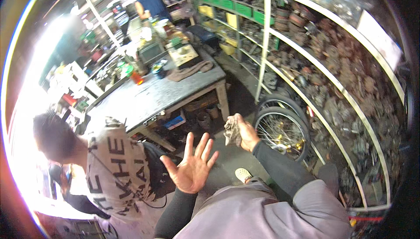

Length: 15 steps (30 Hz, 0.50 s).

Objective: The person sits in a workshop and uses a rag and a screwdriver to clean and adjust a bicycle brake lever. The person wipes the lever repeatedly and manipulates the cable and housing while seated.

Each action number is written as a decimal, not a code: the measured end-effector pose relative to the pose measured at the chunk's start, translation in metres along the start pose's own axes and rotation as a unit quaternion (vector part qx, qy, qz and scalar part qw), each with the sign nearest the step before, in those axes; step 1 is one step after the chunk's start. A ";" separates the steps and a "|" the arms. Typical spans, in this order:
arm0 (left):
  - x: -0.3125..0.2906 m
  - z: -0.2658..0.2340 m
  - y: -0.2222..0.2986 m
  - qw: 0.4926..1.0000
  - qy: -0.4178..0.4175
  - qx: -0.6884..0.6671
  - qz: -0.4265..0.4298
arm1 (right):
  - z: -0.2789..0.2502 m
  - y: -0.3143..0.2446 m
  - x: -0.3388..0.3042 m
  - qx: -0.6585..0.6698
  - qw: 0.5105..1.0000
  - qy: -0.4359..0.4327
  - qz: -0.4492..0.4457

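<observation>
Head view shows us standing beside a workbench [151, 94], with a crumpled, grey-brown rag [232, 132] held out in our right hand [247, 135]. The right fingers are closed around the bunched cloth, which hangs in the air with its loose end below the fist. Our left hand [191, 171] is empty, its palm turned up toward us and its fingers spread wide, well apart from the rag. We judge the step in hand to be a hand wipe, at a moment when the cloth touches only the right hand; the picture cannot settle whether that wipe is starting or finishing. If more wiping is needed, the next move calls for bringing the rag across to the open left palm, keeping the grip loose enough to turn a fresh fold outward. We should also keep our left elbow clear of the seated co-worker in the pale shirt [116, 169] close by.
</observation>
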<state>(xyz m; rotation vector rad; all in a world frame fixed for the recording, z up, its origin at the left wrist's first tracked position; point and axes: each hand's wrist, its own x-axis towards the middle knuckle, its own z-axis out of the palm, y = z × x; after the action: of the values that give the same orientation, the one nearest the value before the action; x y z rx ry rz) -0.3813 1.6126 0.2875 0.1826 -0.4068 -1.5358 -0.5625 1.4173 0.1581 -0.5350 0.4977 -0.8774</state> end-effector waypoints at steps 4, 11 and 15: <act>0.016 -0.046 -0.027 0.931 0.026 0.327 0.160 | 0.106 0.067 -0.048 -0.166 0.973 -0.112 -0.118; 0.002 -0.028 -0.026 0.954 0.041 0.263 0.137 | 0.117 0.065 -0.039 -0.290 0.955 -0.025 -0.059; -0.004 -0.028 0.003 0.994 0.028 0.062 0.081 | 0.101 0.053 -0.036 -0.097 0.995 0.001 0.037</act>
<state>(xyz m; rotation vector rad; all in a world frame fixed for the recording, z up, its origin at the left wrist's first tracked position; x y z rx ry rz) -0.3678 1.6129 0.2626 0.2817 -0.4608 -1.3437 -0.4902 1.4978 0.2085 -0.6886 0.6046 -0.7620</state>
